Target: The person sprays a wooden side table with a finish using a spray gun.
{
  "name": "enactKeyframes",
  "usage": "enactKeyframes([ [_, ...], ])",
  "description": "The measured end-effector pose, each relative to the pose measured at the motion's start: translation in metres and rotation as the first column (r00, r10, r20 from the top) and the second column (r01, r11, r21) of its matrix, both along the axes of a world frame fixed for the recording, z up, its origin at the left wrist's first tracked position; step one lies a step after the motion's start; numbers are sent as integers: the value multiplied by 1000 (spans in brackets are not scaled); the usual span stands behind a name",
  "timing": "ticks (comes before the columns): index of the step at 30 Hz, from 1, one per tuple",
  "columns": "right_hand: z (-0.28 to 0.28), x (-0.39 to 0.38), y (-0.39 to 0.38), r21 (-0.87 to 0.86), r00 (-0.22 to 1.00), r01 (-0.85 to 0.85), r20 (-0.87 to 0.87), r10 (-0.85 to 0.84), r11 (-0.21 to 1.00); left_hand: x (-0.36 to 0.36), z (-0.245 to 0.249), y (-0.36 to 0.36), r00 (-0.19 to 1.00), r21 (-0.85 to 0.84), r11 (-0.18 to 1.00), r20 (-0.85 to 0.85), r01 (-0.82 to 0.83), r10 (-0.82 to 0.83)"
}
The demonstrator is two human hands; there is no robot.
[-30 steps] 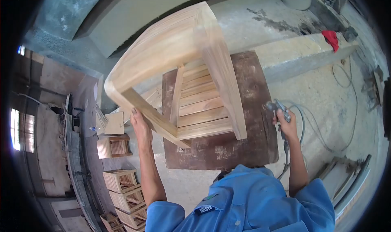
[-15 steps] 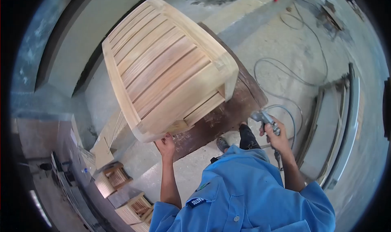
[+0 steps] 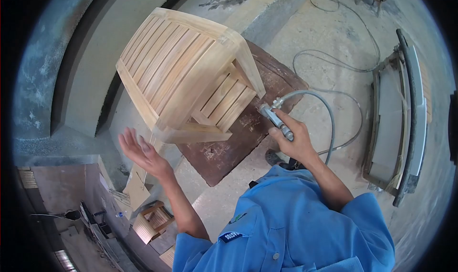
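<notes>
A pale slatted wooden piece of furniture (image 3: 167,57) stands tilted on a dark brown board (image 3: 214,162), its slatted top facing up and a lower slatted shelf showing below. My left hand (image 3: 144,152) is raised beside its near left corner, fingers spread and nothing in them. In my right hand (image 3: 296,138) is a metal spray gun (image 3: 276,121), its head close to the furniture's right leg. A grey hose (image 3: 329,114) curves away from the gun.
Smaller slatted wooden pieces (image 3: 151,222) lie at the lower left. A framed panel (image 3: 389,119) stands on the right. Loops of thin hose (image 3: 353,67) cross the floor, and a concrete ledge (image 3: 267,14) runs behind the board.
The furniture has come down and turned, showing more of its lower shelf. My left hand has let go of its corner and moved left. My right hand has brought the spray gun left, nearer the furniture.
</notes>
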State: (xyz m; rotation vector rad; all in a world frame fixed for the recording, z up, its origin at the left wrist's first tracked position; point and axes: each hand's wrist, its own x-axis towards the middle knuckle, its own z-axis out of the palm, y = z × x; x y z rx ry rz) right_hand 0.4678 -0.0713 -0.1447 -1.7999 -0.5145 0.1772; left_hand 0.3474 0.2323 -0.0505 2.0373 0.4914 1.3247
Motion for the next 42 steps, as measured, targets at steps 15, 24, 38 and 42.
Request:
enactKeyframes([
  [15,-17,-16,14,51,971,-146,-185,153,988,74,29,-5,825,384,908,-560,169,83],
  [24,-21,1,25,15,997,52,59,-53,999,77,26,-1,848,283,936,-529,210,-30],
  [38,-14,39,46,21,1000,12,3,-12,1000,79,27,-14,829,330,924,-559,194,25],
  [42,-17,42,52,-17,999,9,49,-8,1000,81,27,-14,835,353,910,-550,215,16],
])
